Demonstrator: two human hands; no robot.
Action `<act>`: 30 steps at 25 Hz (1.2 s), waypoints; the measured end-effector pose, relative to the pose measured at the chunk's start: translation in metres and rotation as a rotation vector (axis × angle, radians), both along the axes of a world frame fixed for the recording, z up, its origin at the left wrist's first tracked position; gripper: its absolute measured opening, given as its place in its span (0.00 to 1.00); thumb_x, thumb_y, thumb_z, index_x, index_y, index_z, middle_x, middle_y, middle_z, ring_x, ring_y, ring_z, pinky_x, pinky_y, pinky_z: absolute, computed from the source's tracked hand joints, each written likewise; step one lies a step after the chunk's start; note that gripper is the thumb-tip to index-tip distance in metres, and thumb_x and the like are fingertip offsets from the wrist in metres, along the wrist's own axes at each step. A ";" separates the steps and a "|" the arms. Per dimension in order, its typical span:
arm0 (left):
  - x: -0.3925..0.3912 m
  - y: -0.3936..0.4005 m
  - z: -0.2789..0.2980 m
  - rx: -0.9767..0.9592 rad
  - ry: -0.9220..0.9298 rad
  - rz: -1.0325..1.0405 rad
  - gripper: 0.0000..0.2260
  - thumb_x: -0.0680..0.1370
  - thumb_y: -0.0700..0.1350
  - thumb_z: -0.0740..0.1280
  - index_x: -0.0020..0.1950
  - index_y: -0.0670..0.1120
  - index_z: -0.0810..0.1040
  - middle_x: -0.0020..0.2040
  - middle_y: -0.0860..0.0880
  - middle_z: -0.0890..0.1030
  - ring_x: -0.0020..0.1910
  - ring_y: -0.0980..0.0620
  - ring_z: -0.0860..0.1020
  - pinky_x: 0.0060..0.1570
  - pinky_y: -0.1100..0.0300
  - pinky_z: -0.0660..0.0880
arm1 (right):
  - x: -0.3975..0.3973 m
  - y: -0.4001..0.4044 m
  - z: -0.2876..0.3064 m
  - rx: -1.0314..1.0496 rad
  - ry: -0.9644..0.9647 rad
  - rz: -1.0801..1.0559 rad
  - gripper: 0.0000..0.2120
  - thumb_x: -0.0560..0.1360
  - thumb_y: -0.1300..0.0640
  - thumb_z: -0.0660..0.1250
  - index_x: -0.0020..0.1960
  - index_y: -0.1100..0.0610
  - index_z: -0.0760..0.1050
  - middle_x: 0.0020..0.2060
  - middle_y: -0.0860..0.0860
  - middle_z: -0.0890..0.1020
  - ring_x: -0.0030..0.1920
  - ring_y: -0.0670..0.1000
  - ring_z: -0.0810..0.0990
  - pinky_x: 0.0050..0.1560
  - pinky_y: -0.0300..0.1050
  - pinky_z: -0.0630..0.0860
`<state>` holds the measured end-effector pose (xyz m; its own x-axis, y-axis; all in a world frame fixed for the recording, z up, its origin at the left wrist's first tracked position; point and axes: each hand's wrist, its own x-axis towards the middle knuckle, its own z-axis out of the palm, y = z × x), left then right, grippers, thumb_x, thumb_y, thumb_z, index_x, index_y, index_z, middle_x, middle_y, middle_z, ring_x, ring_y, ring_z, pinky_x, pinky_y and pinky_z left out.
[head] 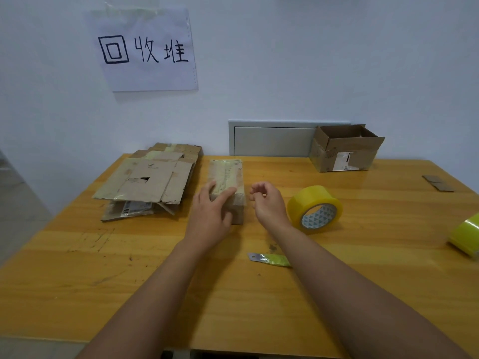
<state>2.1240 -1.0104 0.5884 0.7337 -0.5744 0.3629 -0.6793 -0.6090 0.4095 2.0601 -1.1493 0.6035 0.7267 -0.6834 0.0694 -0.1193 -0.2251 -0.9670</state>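
Note:
A small taped-up cardboard box lies in the middle of the wooden table. My left hand rests on the box's near end, fingers straight over its top and thumb against the front face. My right hand hovers just right of the box with loosely curled fingers and holds nothing. A roll of yellow tape stands on its edge right of that hand. A utility-knife blade wrapped in yellow tape lies on the table near my right forearm.
A stack of flattened cardboard lies at the left. An open cardboard box stands at the back right by a grey wall panel. A second tape roll and cardboard scraps sit at the right edge. A handwritten sign hangs on the wall.

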 end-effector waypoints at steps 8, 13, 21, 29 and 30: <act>-0.005 0.008 0.002 -0.368 0.253 -0.050 0.28 0.76 0.49 0.61 0.76 0.50 0.61 0.73 0.49 0.66 0.68 0.52 0.67 0.64 0.46 0.74 | -0.019 0.005 -0.008 -0.107 -0.200 0.185 0.18 0.79 0.63 0.56 0.63 0.53 0.78 0.55 0.47 0.81 0.59 0.48 0.79 0.61 0.46 0.77; -0.019 0.013 -0.007 -0.492 0.271 -0.086 0.24 0.78 0.60 0.54 0.69 0.51 0.74 0.73 0.53 0.69 0.71 0.57 0.66 0.67 0.46 0.70 | -0.033 -0.007 -0.013 -0.249 -0.186 0.237 0.15 0.81 0.44 0.59 0.61 0.48 0.79 0.52 0.45 0.79 0.54 0.45 0.79 0.54 0.51 0.80; 0.002 0.008 -0.019 -0.500 0.141 -0.141 0.12 0.79 0.48 0.68 0.61 0.48 0.80 0.65 0.57 0.73 0.63 0.58 0.72 0.55 0.51 0.79 | -0.029 -0.019 -0.016 -0.412 -0.104 0.242 0.13 0.75 0.55 0.73 0.58 0.56 0.80 0.53 0.50 0.78 0.47 0.47 0.79 0.48 0.32 0.73; 0.012 0.012 -0.023 -0.425 0.033 -0.222 0.13 0.78 0.45 0.69 0.63 0.49 0.79 0.64 0.59 0.72 0.61 0.51 0.75 0.54 0.49 0.79 | -0.026 -0.022 -0.019 -0.617 -0.156 0.240 0.10 0.76 0.58 0.71 0.56 0.59 0.79 0.46 0.48 0.74 0.43 0.45 0.76 0.46 0.46 0.77; 0.013 0.013 -0.022 -0.419 0.026 -0.232 0.14 0.78 0.44 0.69 0.63 0.49 0.79 0.64 0.59 0.72 0.61 0.51 0.76 0.54 0.49 0.79 | -0.027 -0.024 -0.018 -0.619 -0.148 0.258 0.11 0.76 0.59 0.71 0.57 0.59 0.79 0.46 0.47 0.74 0.43 0.44 0.75 0.46 0.46 0.78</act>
